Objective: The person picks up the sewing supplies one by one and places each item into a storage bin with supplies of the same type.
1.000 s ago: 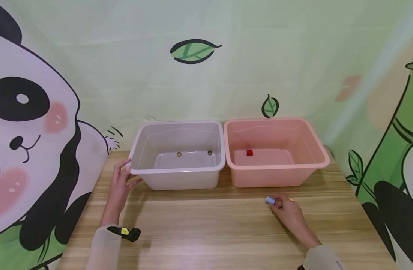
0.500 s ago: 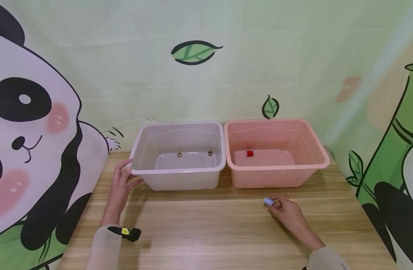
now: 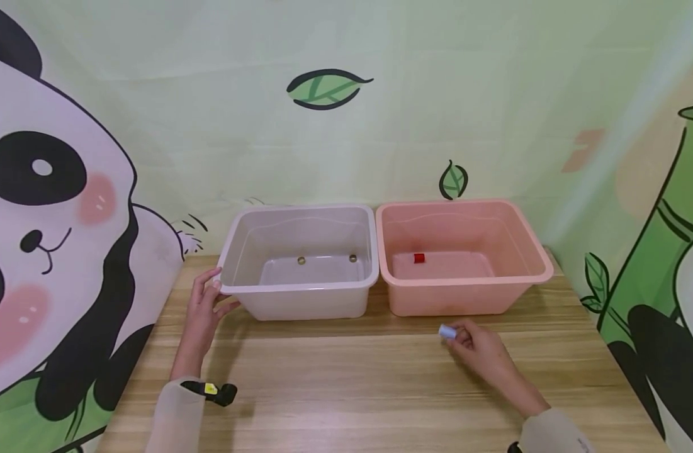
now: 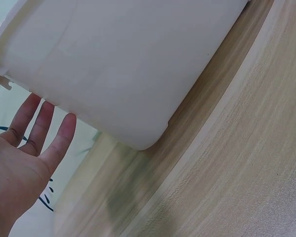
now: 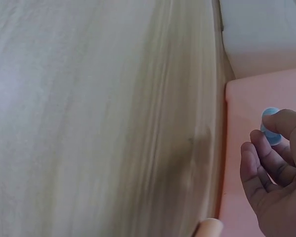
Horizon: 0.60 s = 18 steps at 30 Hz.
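Note:
Thumb and fingertips of my right hand (image 3: 482,355) pinch a small light-blue cylinder (image 3: 447,331), held in front of the pink bin (image 3: 445,299). The right wrist view shows the thumb on the blue cylinder (image 5: 271,137), the other fingers bent beneath it. My left hand (image 3: 201,311) touches the front left corner of the white bin (image 3: 306,305). In the left wrist view, its straightened fingers (image 4: 64,128) reach the bin's edge. A red cylinder (image 3: 419,258) lies in the pink bin. Two small gold-coloured pieces (image 3: 301,260) lie in the white bin.
Both bins stand side by side at the back of the wooden table (image 3: 335,377), against a printed panda backdrop (image 3: 380,145). A rounded peach-coloured piece (image 5: 209,228) shows in front of the pink bin in the right wrist view.
My right hand has shifted slightly left with the blue cylinder, and the cylinder has tilted a little. The left hand stays at the white bin's corner.

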Available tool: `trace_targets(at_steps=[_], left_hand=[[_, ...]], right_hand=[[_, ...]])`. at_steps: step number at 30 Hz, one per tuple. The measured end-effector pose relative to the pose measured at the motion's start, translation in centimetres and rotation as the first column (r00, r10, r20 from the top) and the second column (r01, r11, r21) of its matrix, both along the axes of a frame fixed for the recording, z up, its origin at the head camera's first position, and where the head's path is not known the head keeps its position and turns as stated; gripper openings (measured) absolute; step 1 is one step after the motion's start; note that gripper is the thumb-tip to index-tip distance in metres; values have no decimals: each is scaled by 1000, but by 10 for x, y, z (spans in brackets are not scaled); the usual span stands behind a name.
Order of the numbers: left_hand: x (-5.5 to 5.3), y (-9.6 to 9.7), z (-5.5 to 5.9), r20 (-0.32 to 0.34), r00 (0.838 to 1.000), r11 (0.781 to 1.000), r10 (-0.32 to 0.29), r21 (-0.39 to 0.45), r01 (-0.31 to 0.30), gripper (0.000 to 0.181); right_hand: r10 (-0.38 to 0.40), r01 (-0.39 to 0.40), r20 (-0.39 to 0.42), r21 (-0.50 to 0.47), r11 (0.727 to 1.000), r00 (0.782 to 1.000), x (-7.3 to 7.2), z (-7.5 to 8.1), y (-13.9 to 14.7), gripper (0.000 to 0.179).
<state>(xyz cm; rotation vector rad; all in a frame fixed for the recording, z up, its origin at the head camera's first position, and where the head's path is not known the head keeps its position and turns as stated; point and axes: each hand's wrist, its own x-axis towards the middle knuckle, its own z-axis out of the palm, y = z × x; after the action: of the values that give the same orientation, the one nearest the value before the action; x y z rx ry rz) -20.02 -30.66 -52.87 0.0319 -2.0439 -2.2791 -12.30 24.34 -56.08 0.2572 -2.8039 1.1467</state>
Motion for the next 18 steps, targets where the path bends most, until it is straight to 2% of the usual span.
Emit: trace_targets(at_steps=[9,18], left_hand=[[0,-2,1,9,1000,1000,-9,-7,9,43],[1,0,5,37,999,1000,-2,3,2,39]], right_hand=[[1,-1,38,3,1000,999,2,19,-2,24],[43,-43,-11,19,999,999,3,29,-5,25]])
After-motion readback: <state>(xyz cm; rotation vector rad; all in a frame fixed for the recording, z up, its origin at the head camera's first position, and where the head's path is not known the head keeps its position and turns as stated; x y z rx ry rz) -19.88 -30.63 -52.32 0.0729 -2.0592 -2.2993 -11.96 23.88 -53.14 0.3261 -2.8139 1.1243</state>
